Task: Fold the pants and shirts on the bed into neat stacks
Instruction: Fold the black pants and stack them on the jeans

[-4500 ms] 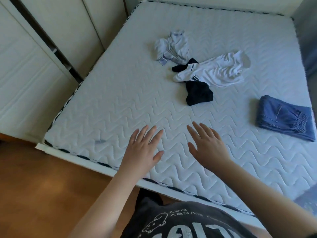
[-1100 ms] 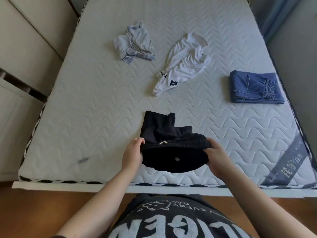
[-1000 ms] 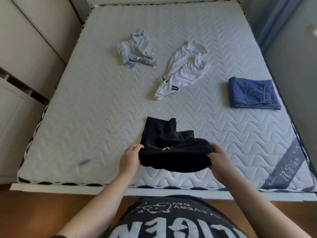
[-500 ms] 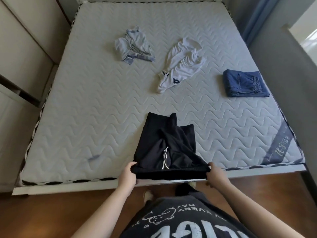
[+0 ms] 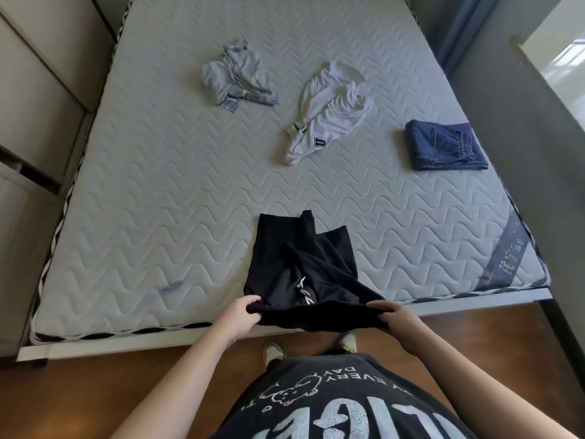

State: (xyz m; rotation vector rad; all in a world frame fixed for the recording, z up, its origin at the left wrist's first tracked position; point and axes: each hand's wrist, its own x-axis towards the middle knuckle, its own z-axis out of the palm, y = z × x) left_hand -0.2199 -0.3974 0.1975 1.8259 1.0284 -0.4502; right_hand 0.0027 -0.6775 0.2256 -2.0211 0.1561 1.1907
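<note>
Black shorts (image 5: 300,264) with a white drawstring lie on the near part of the bed (image 5: 158,191), waistband pulled over the front edge. My left hand (image 5: 239,316) grips the waistband's left end and my right hand (image 5: 395,318) grips its right end. The legs stretch away from me, one partly folded over. A crumpled white garment with a dark letter patch (image 5: 326,115) lies in the middle of the mattress. A crumpled pale blue striped garment (image 5: 237,79) lies farther left. Folded blue jeans (image 5: 443,145) sit near the right edge.
White wardrobe doors (image 5: 38,90) run close along the bed's left side. A grey wall (image 5: 522,137) and blue curtain (image 5: 456,30) stand on the right. Wooden floor (image 5: 95,391) lies under my feet at the bed's foot.
Both hands picked the black shorts off the mattress, then drew the waistband back toward me over the bed's front edge, stretching the shorts flat. I have stepped back from the bed.
</note>
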